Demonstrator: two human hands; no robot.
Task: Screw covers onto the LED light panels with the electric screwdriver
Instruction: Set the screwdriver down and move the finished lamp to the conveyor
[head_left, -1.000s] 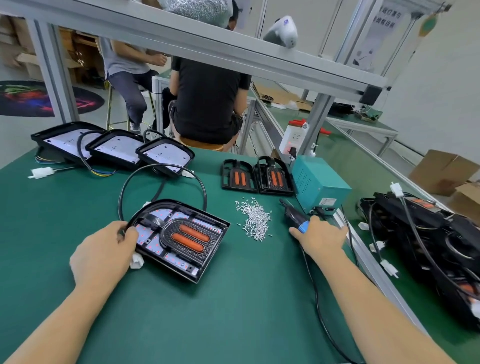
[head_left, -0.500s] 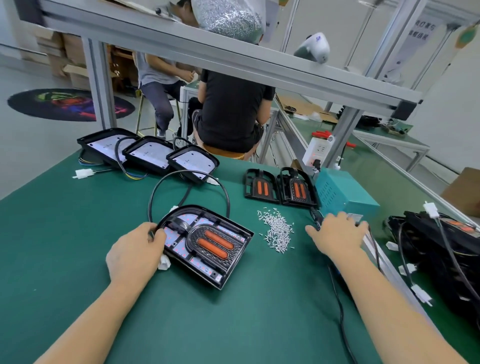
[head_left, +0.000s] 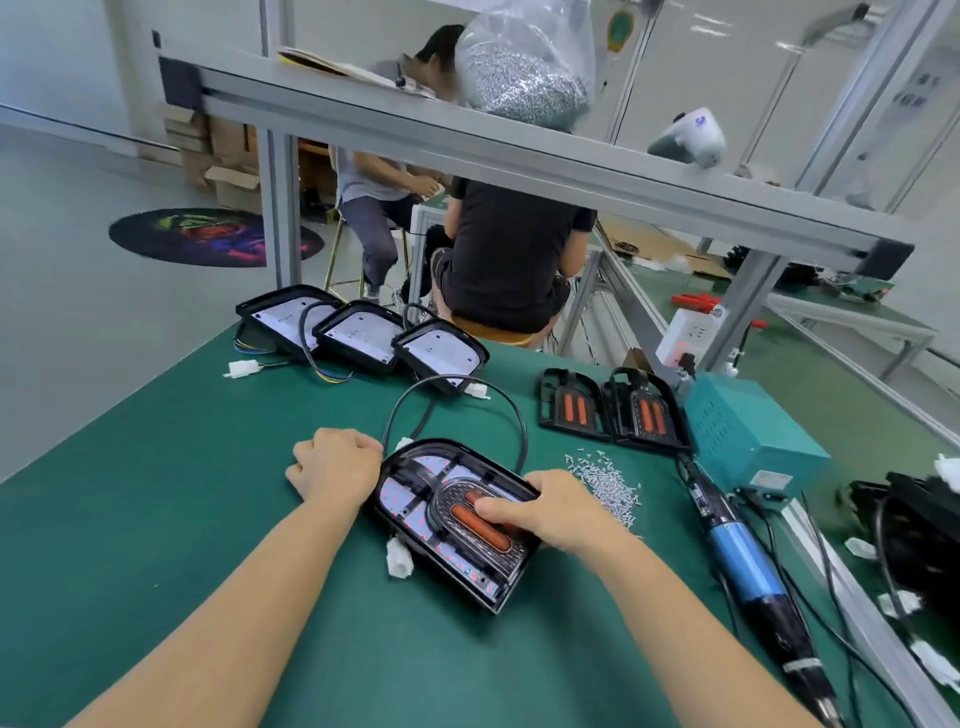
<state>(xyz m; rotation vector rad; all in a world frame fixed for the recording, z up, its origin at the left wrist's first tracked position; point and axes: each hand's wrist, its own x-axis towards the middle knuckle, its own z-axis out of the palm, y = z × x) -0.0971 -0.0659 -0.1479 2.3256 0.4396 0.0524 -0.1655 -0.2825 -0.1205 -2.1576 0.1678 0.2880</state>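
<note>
We're working on the panel (head_left: 457, 519) lying mid-surface (head_left: 156, 493), cover (head_left: 470, 512) already sitting on it. Our left hand (head_left: 335, 467) is curling its grip round the panel's far-left edge, and our right hand (head_left: 550, 512) is gripping the right edge with the thumb pressing on the cover's orange strips. The screwdriver (head_left: 748, 566) is lying loose off to the right, near the screws (head_left: 605, 486). Two spare covers (head_left: 613, 410) are waiting by the teal box (head_left: 748, 436), three more panels (head_left: 363, 335) sitting far left.

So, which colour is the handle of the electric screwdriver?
Blue, turning black toward the cord; the electric screwdriver shows in the head view.
</note>
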